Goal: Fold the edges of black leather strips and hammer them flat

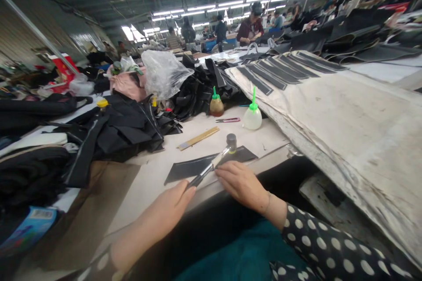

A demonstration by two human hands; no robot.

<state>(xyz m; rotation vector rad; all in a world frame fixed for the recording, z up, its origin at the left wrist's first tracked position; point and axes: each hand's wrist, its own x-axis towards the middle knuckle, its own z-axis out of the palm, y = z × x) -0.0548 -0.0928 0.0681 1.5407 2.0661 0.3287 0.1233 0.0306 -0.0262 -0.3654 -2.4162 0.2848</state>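
Note:
My left hand [178, 195] is wrapped round the dark grip of a hammer [211, 165], whose shiny metal shaft slants up to the right. The hammer's grey round head [231, 140] is over the right part of a flat black strip of material [187, 168]. That strip lies along the near side of the work table. At its near edge, my right hand [242, 184] has its fingers bent and pressed together on the material; the thumb is mostly hidden. The hammer shaft passes just in front of these fingertips.
Beyond the strip lie a ruler-like yellowish strip [198, 138], pink-handled thread snips [228, 120] and two squeeze bottles with green nozzles, one amber [216, 106], one whitish [252, 117]. Black pieces [128, 127] pile up at left. On the right, a cloth-covered board [346, 109] bears several black strips.

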